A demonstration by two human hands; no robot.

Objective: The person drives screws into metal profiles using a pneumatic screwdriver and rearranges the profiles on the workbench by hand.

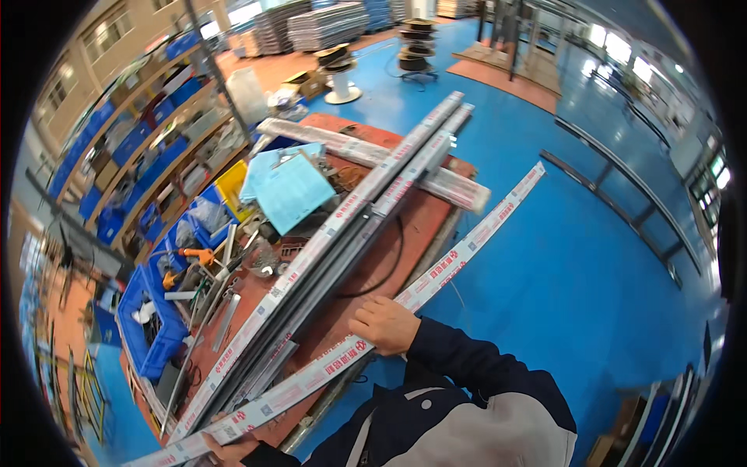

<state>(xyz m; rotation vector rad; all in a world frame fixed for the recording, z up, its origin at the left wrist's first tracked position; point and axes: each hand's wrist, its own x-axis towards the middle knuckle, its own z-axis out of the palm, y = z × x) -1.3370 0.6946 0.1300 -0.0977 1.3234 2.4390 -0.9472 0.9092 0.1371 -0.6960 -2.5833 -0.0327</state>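
Observation:
A long straight profile bar (pixel 436 276) in white film with red print runs from the lower left to the upper right, along the near edge of the table. My right hand (pixel 381 323) is closed over its middle, back of the hand up. Near the bottom of the view my left hand (pixel 231 450) grips the same bar close to its left end; part of that hand is cut off. Beyond it, several more long profiles (pixel 311 257), grey and white-wrapped, lie side by side on the red worktable (pixel 373 280). The held bar's far end sticks out past the table over the floor.
Another wrapped bundle (pixel 459 187) lies crosswise under the profiles. Light blue papers (pixel 296 194), a blue bin (pixel 148 319), a yellow bin (pixel 232 180) and loose tools crowd the table's left side. Shelves with bins (pixel 148 132) stand at left, a dark metal frame (pixel 622 194) on the blue floor at right.

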